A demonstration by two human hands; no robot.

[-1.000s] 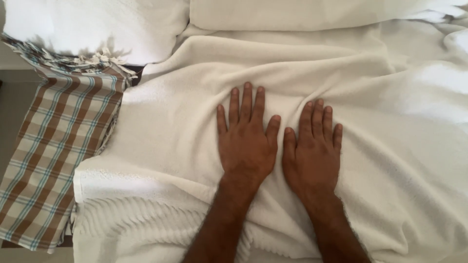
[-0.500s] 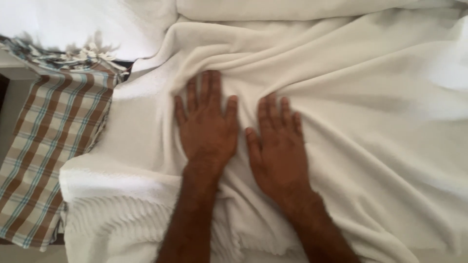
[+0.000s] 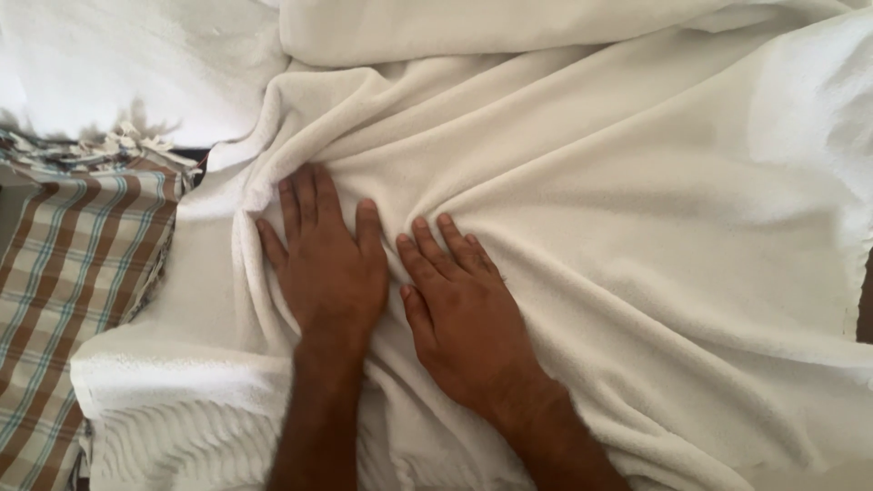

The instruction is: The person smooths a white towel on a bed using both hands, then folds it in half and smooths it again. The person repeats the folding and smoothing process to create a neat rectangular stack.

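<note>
Both hands lay flat and open on the white blanket (image 3: 582,209), gripping nothing: the left hand (image 3: 329,264) beside the right hand (image 3: 462,314). The blanket lay bunched in folds beside a checked cloth (image 3: 73,282). Smoothing it well probably needed even outward pressure.
</note>
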